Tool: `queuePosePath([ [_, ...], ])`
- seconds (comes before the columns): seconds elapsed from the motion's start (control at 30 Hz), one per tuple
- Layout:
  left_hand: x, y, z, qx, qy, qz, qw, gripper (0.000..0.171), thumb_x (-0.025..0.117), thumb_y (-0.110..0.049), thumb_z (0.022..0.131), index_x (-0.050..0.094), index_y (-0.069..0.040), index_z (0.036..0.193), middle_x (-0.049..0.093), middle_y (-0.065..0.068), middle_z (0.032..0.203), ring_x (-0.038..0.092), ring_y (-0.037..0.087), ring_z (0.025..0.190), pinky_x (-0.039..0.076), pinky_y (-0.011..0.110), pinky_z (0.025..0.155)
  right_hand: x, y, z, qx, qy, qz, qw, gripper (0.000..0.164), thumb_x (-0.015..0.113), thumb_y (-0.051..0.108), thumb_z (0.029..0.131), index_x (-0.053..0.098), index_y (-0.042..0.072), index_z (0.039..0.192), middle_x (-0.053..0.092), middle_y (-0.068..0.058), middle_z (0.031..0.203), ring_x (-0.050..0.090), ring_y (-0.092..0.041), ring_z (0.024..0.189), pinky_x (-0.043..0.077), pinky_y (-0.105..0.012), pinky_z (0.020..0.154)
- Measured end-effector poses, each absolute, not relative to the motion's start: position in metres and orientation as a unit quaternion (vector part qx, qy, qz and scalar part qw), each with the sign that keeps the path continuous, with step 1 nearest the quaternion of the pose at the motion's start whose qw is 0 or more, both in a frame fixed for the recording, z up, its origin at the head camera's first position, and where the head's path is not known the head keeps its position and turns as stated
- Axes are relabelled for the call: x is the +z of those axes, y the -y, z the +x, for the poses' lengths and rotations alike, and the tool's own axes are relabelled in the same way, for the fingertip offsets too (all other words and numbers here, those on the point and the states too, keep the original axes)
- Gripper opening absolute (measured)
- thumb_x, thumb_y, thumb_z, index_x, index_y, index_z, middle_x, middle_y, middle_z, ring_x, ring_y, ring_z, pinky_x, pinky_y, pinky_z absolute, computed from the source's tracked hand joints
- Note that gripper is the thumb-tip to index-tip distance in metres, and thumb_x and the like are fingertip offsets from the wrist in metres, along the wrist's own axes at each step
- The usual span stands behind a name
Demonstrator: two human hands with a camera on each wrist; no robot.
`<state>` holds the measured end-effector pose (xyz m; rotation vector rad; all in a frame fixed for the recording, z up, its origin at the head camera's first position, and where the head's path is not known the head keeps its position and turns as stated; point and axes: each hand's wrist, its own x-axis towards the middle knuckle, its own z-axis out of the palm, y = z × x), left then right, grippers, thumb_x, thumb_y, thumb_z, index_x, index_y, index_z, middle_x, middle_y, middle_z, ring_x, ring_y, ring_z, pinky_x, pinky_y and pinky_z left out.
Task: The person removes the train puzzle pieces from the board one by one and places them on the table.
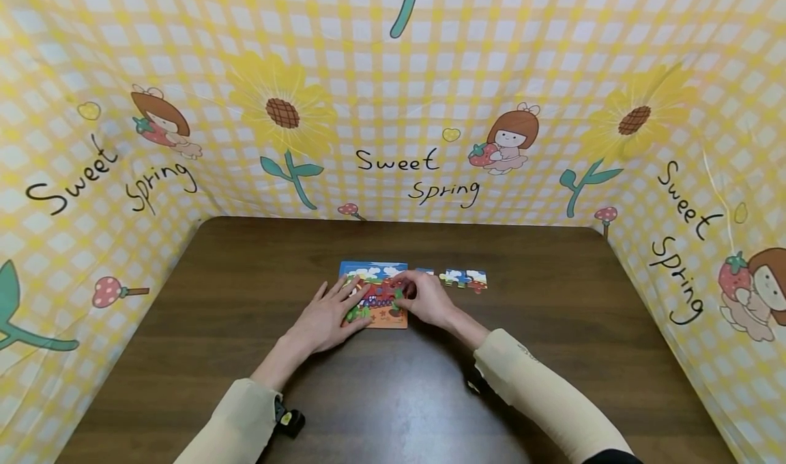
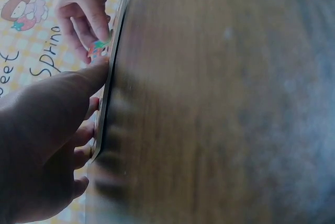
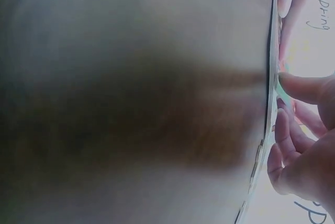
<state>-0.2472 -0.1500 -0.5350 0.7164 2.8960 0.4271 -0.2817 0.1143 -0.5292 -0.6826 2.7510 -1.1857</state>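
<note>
A colourful jigsaw puzzle (image 1: 383,319) in a flat tray lies on the brown table, with blue sky, white clouds and an orange ground in its picture. My left hand (image 1: 328,316) rests on its left side, fingers spread and nearly straight, thumb along the near edge. At the right part of the puzzle, my right hand (image 1: 430,300) pinches a jigsaw piece between thumb and fingers. That jigsaw piece (image 2: 97,49) shows green and red in the left wrist view, tilted up from the surface. The fingers cover part of the picture beneath.
Several loose jigsaw pieces (image 1: 464,278) lie in a row to the right of the puzzle, partly behind my right hand. Yellow checked cloth (image 1: 381,95) walls in the wooden table (image 1: 522,396) at the back and both sides. A black device (image 1: 290,420) sits at my left wrist.
</note>
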Motion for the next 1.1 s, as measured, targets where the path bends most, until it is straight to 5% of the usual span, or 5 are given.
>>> queuePosePath([
  [0.3,-0.535,0.15,-0.247,0.139,-0.959,0.238,0.065,0.074,0.057,-0.058,0.111,0.04,-0.022,0.172,0.032,0.011,0.182,0.024,0.041,0.171,0.018,0.072,0.136,-0.53,-0.11,-0.281,-0.347,-0.904,-0.25,0.015,0.033,0.083,0.003,0.096,0.079,0.005,0.128,0.078,-0.011,0.113,0.069,-0.017,0.089,0.06,-0.03,0.078],
  [0.7,-0.534,0.15,-0.246,0.145,-0.958,0.239,0.067,0.074,0.057,-0.057,0.111,0.039,-0.022,0.173,0.03,0.012,0.182,0.022,0.041,0.171,0.018,0.071,0.136,-0.536,-0.114,-0.285,-0.434,-0.88,-0.183,0.057,0.028,0.081,0.007,0.1,0.076,0.007,0.128,0.073,-0.01,0.097,0.058,-0.01,0.076,0.048,-0.024,0.069],
  [1.1,-0.534,0.15,-0.247,0.14,-0.959,0.238,0.068,0.074,0.057,-0.058,0.111,0.04,-0.021,0.173,0.031,0.012,0.182,0.022,0.04,0.172,0.018,0.071,0.136,-0.544,-0.113,-0.289,-0.408,-0.876,-0.252,0.039,0.027,0.074,0.008,0.103,0.072,0.005,0.13,0.073,-0.008,0.089,0.059,-0.008,0.07,0.049,-0.023,0.063],
])
